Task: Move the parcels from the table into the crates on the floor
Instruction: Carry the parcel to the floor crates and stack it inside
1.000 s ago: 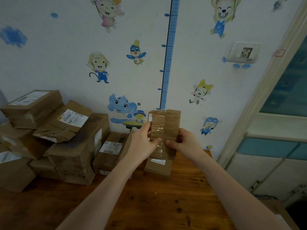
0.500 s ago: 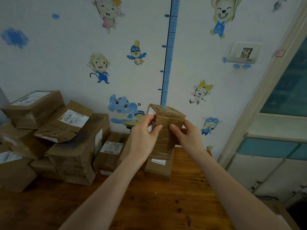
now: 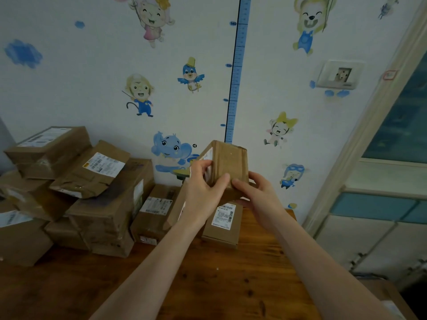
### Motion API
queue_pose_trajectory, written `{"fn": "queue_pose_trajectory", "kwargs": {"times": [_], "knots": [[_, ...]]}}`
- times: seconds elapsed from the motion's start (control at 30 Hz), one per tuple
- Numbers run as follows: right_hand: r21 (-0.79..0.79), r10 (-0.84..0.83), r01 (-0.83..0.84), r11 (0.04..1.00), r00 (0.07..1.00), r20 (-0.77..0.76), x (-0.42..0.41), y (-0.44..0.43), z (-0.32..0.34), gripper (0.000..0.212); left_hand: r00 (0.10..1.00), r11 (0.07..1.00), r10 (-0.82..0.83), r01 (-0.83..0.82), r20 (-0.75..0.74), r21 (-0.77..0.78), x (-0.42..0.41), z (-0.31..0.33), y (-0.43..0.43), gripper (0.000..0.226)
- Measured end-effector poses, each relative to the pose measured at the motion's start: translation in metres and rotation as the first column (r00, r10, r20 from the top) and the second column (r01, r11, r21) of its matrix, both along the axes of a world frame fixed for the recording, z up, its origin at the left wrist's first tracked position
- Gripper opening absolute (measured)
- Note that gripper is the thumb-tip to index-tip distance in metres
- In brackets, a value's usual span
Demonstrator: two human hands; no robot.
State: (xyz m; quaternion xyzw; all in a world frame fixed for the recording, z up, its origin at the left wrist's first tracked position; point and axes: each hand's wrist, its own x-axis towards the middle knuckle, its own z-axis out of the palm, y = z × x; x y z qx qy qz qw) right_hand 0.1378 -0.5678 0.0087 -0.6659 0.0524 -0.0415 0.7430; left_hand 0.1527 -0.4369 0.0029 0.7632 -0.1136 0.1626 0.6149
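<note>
The parcel (image 3: 230, 161), a small brown cardboard one, is up in the air in both my hands, above the far edge of the desk (image 3: 208, 285) and in front of the wall (image 3: 69, 77). It is tilted, with a plain brown face turned toward me and a white label showing on its left side. My left hand (image 3: 203, 192) grips that left side: the fingers curl over the label and the thumb presses on the near face. My right hand (image 3: 256, 197) holds the lower right corner, its thumb on the near face close to my left thumb, the fingers curled underneath where I cannot see them well.

Just below the parcel a flat box (image 3: 223, 227) with a white label rests on the desk. To the left a pile of parcels (image 3: 104, 204) is stacked against the wall, several with white labels, some leaning on each other. The wall carries cartoon animal stickers and a blue height ruler (image 3: 238, 65) that runs up behind the parcel. On the right a cabinet (image 3: 369, 239) with pale doors stands beside the end of the desk.
</note>
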Motion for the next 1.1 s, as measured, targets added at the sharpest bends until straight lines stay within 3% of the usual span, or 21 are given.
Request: {"fn": "queue_pose_trajectory", "kwargs": {"times": [0.17, 0.27, 0.37, 0.43, 0.53, 0.67, 0.8, 1.0, 1.1], "knots": [[-0.123, -0.007, 0.02, 0.992, 0.995, 0.104, -0.004, 0.004, -0.004, 0.028, 0.999, 0.999, 0.024, -0.025, -0.024, -0.028, 0.001, -0.006, 0.004, 0.041], [-0.08, 0.011, -0.004, 0.997, 0.996, 0.088, -0.003, 0.003, -0.001, 0.029, 0.999, 0.999, 0.008, -0.009, -0.036, -0.031, -0.001, -0.001, 0.006, 0.048], [-0.073, -0.037, 0.042, 0.996, 0.996, 0.075, -0.002, 0.005, 0.002, 0.012, 0.998, 0.993, 0.035, -0.04, 0.052, 0.112, 0.005, -0.001, 0.007, 0.035], [-0.162, -0.079, 0.097, 0.982, 0.991, 0.112, -0.002, 0.007, 0.0, 0.004, 0.996, 0.989, 0.051, -0.061, 0.079, 0.132, 0.005, -0.001, 0.007, 0.03], [-0.199, -0.075, 0.097, 0.975, 0.99, 0.117, -0.002, 0.007, 0.0, 0.013, 0.993, 0.989, 0.081, -0.09, 0.08, 0.114, 0.002, -0.001, 0.006, 0.03], [-0.157, 0.004, 0.005, 0.988, 0.998, 0.06, 0.001, 0.001, 0.009, 0.029, 1.0, 0.999, 0.009, -0.01, -0.025, -0.044, -0.006, 0.002, 0.004, 0.031], [-0.325, -0.036, 0.065, 0.943, 0.995, 0.095, 0.0, 0.002, 0.007, 0.026, 0.999, 0.999, 0.042, -0.043, -0.007, -0.019, -0.008, 0.002, 0.003, 0.03], [-0.307, 0.136, -0.108, 0.946, 0.988, 0.073, -0.006, -0.006, 0.008, 0.034, 0.994, 0.996, -0.039, 0.031, -0.103, -0.082, -0.007, 0.008, 0.009, 0.039], [-0.341, 0.085, -0.043, 0.939, 0.99, 0.109, -0.008, -0.003, 0.005, 0.035, 0.995, 0.999, -0.02, 0.017, -0.094, -0.031, -0.005, 0.007, 0.01, 0.041]]}}
